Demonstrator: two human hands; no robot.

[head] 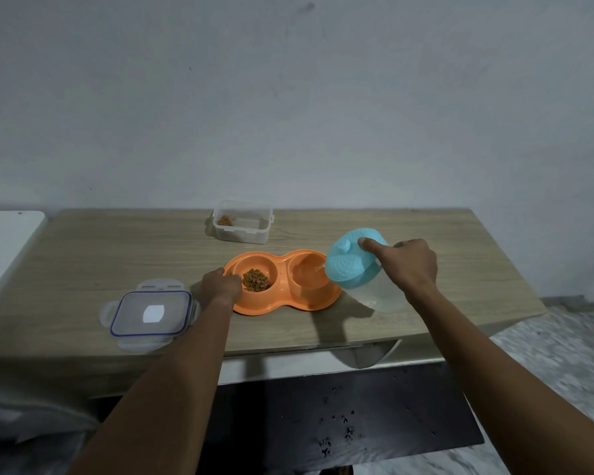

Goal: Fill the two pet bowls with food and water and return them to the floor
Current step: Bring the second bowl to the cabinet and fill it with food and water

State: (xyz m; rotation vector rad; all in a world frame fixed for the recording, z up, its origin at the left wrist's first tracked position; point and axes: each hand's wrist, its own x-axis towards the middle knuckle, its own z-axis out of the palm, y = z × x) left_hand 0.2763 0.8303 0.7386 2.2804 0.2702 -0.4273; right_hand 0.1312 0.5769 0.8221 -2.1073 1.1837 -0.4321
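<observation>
An orange double pet bowl (290,305) sits on the wooden table (117,255). Its left well holds brown kibble (255,280). Its right well (307,274) has water in it. My left hand (220,282) grips the bowl's left rim. My right hand (403,265) holds a clear jug with a blue lid (352,269), tilted to the left over the right well. My forefinger presses on the lid, and a thin stream of water runs from the spout into the well.
A clear food container (242,221) with a little kibble left stands at the back of the table. Its lid (150,311) lies flat at the front left. A white surface (7,241) adjoins the table's left end. Marbled floor (563,354) shows on the right.
</observation>
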